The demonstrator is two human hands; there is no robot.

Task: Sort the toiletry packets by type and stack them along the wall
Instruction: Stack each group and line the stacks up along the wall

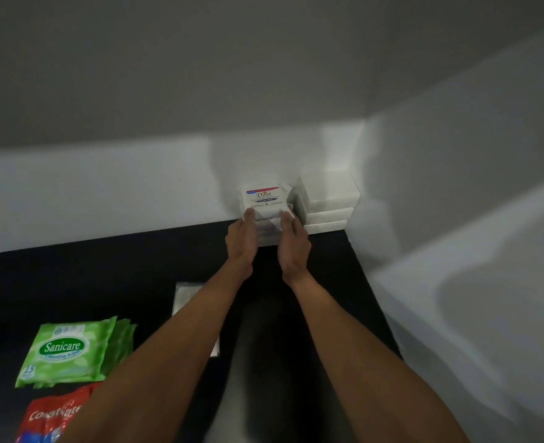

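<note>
On the black counter [104, 276], toward 8 o'clock in the view, lies a pile of green Sanicare wipes packets [66, 350]. One is face up, and the edges of at least two more fan out beneath it on its 3 o'clock side. At 6 o'clock from that pile are the red Colgate packets [53, 414]. They are cut off by the frame edge and the left forearm, so I cannot count them. At 2 o'clock from the wipes, one flat silvery packet [189, 302] lies mostly hidden under the left forearm.

Near the middle of the view, the Dove soap boxes [264, 199] stand stacked against the white wall [104, 193]. The top box shows its label. At least two more sit below it, blurred and partly covered by the hands, so the full count is unclear.

The left hand [241, 238] lies at the stack's 9 o'clock side, fingers fairly straight and close together, pressed against it. The right hand [293, 241] presses in the same way from the 3 o'clock side, so the stack sits squeezed between the two.

Just beside the Dove stack, at its 3 o'clock, three plain white boxes [328, 199] are piled one on another in the corner, touching the wall.
</note>
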